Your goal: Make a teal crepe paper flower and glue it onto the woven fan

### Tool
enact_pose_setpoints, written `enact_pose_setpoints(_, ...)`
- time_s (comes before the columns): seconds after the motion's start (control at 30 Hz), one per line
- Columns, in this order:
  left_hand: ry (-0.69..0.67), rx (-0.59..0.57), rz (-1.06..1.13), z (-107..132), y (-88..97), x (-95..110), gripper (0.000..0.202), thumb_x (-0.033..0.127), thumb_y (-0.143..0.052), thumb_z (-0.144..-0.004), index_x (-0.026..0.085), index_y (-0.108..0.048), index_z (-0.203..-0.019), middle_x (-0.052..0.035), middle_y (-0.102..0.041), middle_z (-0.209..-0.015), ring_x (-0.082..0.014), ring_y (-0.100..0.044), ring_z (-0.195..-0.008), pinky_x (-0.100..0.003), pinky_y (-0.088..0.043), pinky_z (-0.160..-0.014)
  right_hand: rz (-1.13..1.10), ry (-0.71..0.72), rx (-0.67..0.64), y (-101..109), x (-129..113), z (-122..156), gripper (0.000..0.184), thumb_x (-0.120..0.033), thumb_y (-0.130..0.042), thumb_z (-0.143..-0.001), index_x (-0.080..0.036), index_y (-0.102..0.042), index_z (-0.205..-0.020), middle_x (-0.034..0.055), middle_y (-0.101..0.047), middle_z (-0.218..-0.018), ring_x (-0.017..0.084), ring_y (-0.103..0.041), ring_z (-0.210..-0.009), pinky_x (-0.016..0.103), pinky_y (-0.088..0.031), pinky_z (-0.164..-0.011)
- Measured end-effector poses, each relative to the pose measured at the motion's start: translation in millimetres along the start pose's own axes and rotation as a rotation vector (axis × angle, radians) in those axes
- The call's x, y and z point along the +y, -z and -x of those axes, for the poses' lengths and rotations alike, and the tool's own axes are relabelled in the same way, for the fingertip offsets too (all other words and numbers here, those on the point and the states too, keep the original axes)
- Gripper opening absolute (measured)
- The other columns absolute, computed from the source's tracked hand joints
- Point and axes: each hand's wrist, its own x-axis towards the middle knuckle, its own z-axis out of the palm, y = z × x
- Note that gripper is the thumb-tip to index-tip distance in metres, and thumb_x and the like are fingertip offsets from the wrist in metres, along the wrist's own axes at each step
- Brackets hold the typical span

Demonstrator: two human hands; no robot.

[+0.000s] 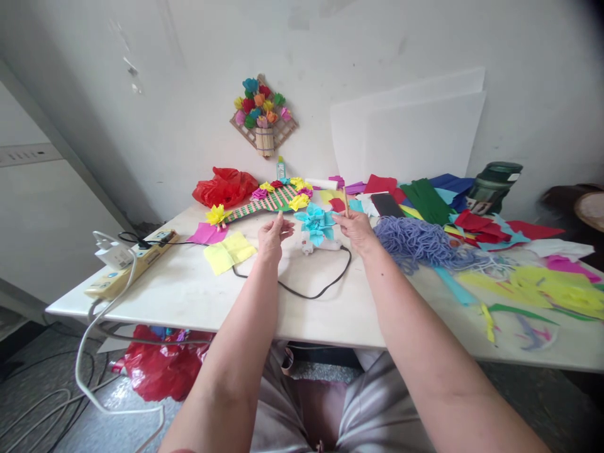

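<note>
My right hand (357, 230) pinches the edge of a light-blue crepe paper flower (315, 221) and also holds a thin wooden stick (346, 202) upright between its fingers. To the left of the flower, apart from it, my left hand (274, 238) is raised with loosely bent fingers and nothing visible in them. Below the flower lies a white corded tool (307, 246), partly hidden, perhaps a glue gun. Behind my hands rests a green lute-shaped piece (271, 202) with pink strips and yellow, purple and red paper flowers. Yellow paper squares (229, 253) lie left of my left hand.
A power strip (132, 264) with chargers sits at the left edge. On the right are purple-blue yarn (418, 242), a phone (387, 205), coloured crepe paper (427, 200) and a dark green bottle (494, 187). A black cord (311, 297) loops across the table front.
</note>
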Motion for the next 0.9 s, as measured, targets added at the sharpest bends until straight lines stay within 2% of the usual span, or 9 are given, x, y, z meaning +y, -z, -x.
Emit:
enact_pose_setpoints(0.13, -0.032, -0.02, -0.001, -1, 0.7, -3, 0.042, 0.054, -0.074, -0.065, 0.015, -0.058, -0.064, -0.0063, -0.066, -0.075, -0.0146, -0.063, -0.07, -0.028, -0.051, -0.067, 0.005, -0.01, -0.043, -4, 0, 2, 0.03, -0.037, -0.075, -0.05, -0.019, -0.051, -0.053, -0.0091, -0.029, -0.046, 0.003, -0.021, -0.042, 0.024, -0.01, -0.043)
enact_pose_setpoints(0.23, -0.01, -0.098, 0.028, 0, -1.5, -3, 0.038, 0.048, -0.077, -0.064, 0.017, -0.062, -0.08, -0.0054, -0.067, -0.089, -0.0171, -0.063, -0.087, -0.032, -0.05, -0.079, 0.024, -0.015, -0.063, -7, 1, 3, 0.031, -0.038, -0.076, -0.051, -0.019, -0.052, -0.053, -0.009, -0.029, -0.046, 0.003, -0.02, -0.043, 0.024, -0.01, -0.043)
enact_pose_setpoints(0.3, 0.04, -0.157, 0.041, 2, -3.2, -1, 0.042, 0.045, -0.079, -0.062, 0.019, -0.062, -0.091, -0.0053, -0.067, -0.096, -0.0181, -0.063, -0.092, -0.033, -0.049, -0.082, 0.023, -0.017, -0.065, -9, 1, 3, 0.031, -0.039, -0.076, -0.05, -0.018, -0.053, -0.055, -0.0089, -0.03, -0.046, 0.003, -0.02, -0.043, 0.024, -0.01, -0.043)
enact_pose_setpoints(0.43, 0.101, -0.258, 0.085, 5, -4.6, 2, 0.057, 0.032, -0.082, -0.055, 0.021, -0.059, -0.106, -0.0023, -0.064, -0.091, -0.0174, -0.062, -0.085, -0.034, -0.049, -0.079, 0.03, -0.012, -0.061, -10, 2, 3, 0.033, -0.041, -0.076, -0.05, -0.018, -0.053, -0.055, -0.009, -0.03, -0.047, 0.003, -0.021, -0.043, 0.023, -0.011, -0.043)
enact_pose_setpoints(0.57, 0.11, -0.299, 0.08, 8, -5.1, 2, 0.077, 0.024, -0.08, -0.053, 0.023, -0.049, -0.124, 0.0002, -0.062, -0.085, -0.0168, -0.062, -0.08, -0.036, -0.049, -0.079, 0.06, -0.005, -0.059, -11, 2, 4, 0.036, -0.044, -0.076, -0.05, -0.019, -0.051, -0.055, -0.0092, -0.031, -0.047, 0.004, -0.022, -0.044, 0.024, -0.014, -0.044)
enact_pose_setpoints(0.73, 0.072, -0.295, -0.012, 10, -9.2, 0, 0.099, 0.021, -0.081, -0.05, 0.024, -0.036, -0.138, 0.0019, -0.063, -0.079, -0.0157, -0.062, -0.073, -0.033, -0.049, -0.076, 0.117, 0.023, -0.073, -15, 2, 7, 0.037, -0.047, -0.074, -0.052, -0.019, -0.049, -0.053, -0.0089, -0.029, -0.047, 0.005, -0.023, -0.047, 0.024, -0.017, -0.046)
enact_pose_setpoints(0.9, 0.046, -0.241, -0.071, 10, -10.6, -2, 0.1, 0.023, -0.081, -0.048, 0.021, -0.038, -0.138, 0.0027, -0.063, -0.075, -0.0136, -0.06, -0.066, -0.028, -0.049, -0.068, 0.184, 0.041, -0.096, -21, 1, 11, 0.034, -0.045, -0.069, -0.054, -0.021, -0.046, -0.051, -0.0078, -0.029, -0.046, 0.007, -0.029, -0.049, 0.024, -0.021, -0.047)
